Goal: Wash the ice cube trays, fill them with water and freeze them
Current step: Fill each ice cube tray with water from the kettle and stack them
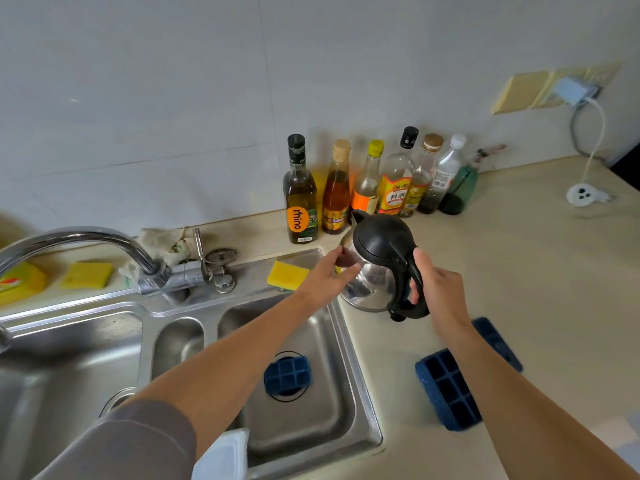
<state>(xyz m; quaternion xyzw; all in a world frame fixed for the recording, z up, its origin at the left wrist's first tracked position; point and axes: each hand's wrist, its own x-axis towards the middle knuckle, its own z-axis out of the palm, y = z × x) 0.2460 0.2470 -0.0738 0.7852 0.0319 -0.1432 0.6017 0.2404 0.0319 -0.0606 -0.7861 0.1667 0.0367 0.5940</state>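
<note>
A steel kettle [375, 271] with a black lid and handle is held above the counter's edge beside the sink. My right hand [438, 285] grips its black handle. My left hand [329, 275] holds the kettle's steel body from the left side. One dark blue ice cube tray [450, 389] lies on the beige counter, partly under my right forearm. A second blue tray [287, 374] sits over the drain in the right basin of the steel sink [349, 358].
Several sauce and oil bottles [367, 185] line the wall behind the kettle. A yellow sponge [287, 274] lies on the sink ledge, another sponge [88, 274] by the faucet [114, 244]. A white round kettle base [583, 195] with its cord sits far right.
</note>
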